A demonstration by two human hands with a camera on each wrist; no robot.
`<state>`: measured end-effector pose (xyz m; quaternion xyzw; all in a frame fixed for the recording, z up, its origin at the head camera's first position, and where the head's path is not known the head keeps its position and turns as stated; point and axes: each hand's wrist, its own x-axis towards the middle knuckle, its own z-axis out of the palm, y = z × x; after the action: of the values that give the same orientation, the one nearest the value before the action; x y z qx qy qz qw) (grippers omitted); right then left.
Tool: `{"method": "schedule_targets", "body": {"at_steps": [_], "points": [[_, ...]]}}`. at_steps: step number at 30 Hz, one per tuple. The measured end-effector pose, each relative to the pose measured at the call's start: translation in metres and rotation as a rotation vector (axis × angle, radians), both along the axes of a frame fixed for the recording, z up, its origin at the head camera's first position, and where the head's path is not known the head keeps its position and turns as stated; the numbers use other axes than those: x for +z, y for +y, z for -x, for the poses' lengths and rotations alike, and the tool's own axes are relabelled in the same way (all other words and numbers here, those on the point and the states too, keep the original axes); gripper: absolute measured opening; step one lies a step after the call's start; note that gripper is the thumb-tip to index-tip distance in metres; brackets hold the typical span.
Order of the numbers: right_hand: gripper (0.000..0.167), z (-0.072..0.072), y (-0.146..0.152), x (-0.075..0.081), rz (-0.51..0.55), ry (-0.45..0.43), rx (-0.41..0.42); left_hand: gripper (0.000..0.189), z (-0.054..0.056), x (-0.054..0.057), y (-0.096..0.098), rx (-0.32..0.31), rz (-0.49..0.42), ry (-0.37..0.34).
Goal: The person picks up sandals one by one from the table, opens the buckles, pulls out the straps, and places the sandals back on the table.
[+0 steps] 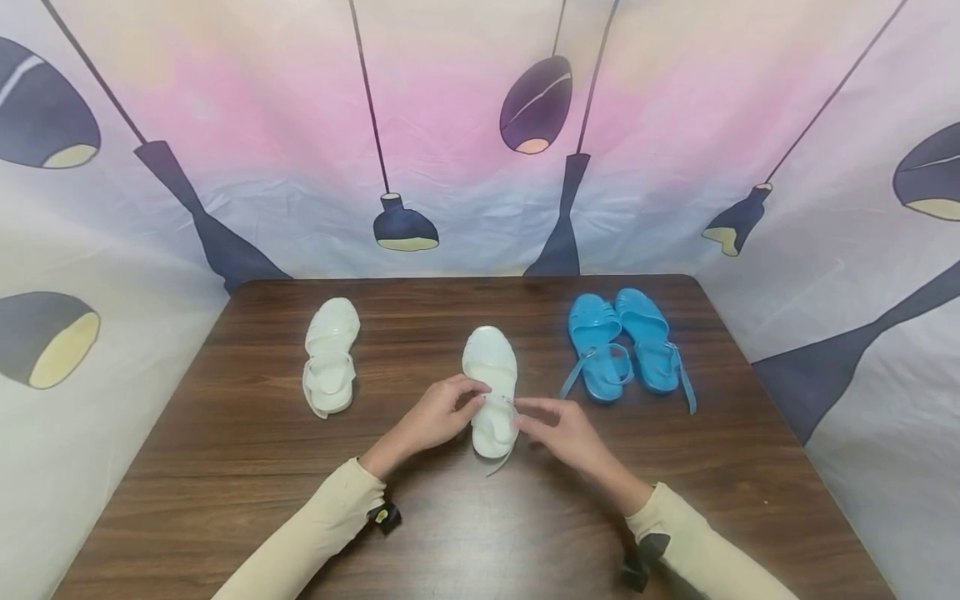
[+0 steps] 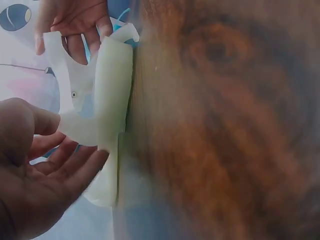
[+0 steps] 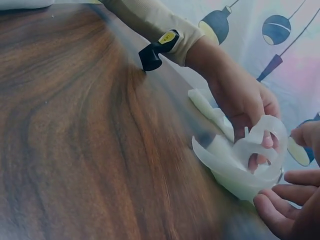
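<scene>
A white sandal point(image 1: 489, 354) lies sole down on the middle of the table, toe pointing away. My left hand point(image 1: 442, 410) is at its left side, thumb and fingers pinching the ankle strap point(image 2: 80, 129). On the opposite side my right hand point(image 1: 564, 432) has its fingers spread loosely, fingertips right at the sandal's edge. In the right wrist view the strap's loose end point(image 3: 200, 150) sticks out past the heel. A small metal stud point(image 2: 74, 94) shows on the strap in the left wrist view.
Another white sandal point(image 1: 332, 354) rests at the left of the wooden table point(image 1: 225, 467). To the right, a pair of blue sandals, one point(image 1: 595, 321) beside the other point(image 1: 643, 317), lies with straps hanging loose. A lamp-patterned cloth point(image 1: 465, 108) surrounds the table's back and sides.
</scene>
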<state>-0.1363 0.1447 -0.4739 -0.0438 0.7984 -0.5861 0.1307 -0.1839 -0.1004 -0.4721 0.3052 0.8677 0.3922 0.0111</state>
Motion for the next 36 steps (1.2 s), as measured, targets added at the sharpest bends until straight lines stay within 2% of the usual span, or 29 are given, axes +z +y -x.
{"method": "schedule_targets", "body": {"at_steps": [4, 8, 12, 15, 22, 27, 30, 36], "points": [[0.037, 0.001, 0.003, 0.000, -0.018, -0.014, -0.021, 0.020, 0.004, 0.003, 0.002, -0.011, 0.068, 0.071], [0.038, 0.003, 0.004, -0.001, -0.035, -0.028, -0.023, 0.025, 0.011, 0.010, 0.009, -0.034, 0.110, 0.084], [0.040, 0.005, 0.002, -0.004, -0.029, -0.022, -0.001, 0.029, 0.020, 0.016, 0.019, -0.104, 0.134, 0.047], [0.041, 0.007, -0.001, -0.006, -0.025, -0.012, 0.017, 0.031, 0.026, 0.017, 0.026, -0.163, 0.158, 0.007], [0.038, 0.009, -0.003, -0.010, -0.015, -0.033, 0.038, 0.031, 0.032, 0.018, 0.029, -0.266, 0.173, -0.117], [0.032, 0.010, -0.004, -0.011, 0.000, -0.034, 0.037, 0.031, 0.035, 0.019, 0.025, -0.307, 0.180, -0.226], [0.029, 0.011, -0.005, -0.011, -0.006, -0.037, 0.035, 0.029, 0.035, 0.020, 0.022, -0.326, 0.179, -0.268], [0.027, 0.012, -0.006, -0.009, -0.070, -0.014, 0.026, 0.021, 0.037, 0.017, 0.019, -0.369, 0.145, -0.241]]}}
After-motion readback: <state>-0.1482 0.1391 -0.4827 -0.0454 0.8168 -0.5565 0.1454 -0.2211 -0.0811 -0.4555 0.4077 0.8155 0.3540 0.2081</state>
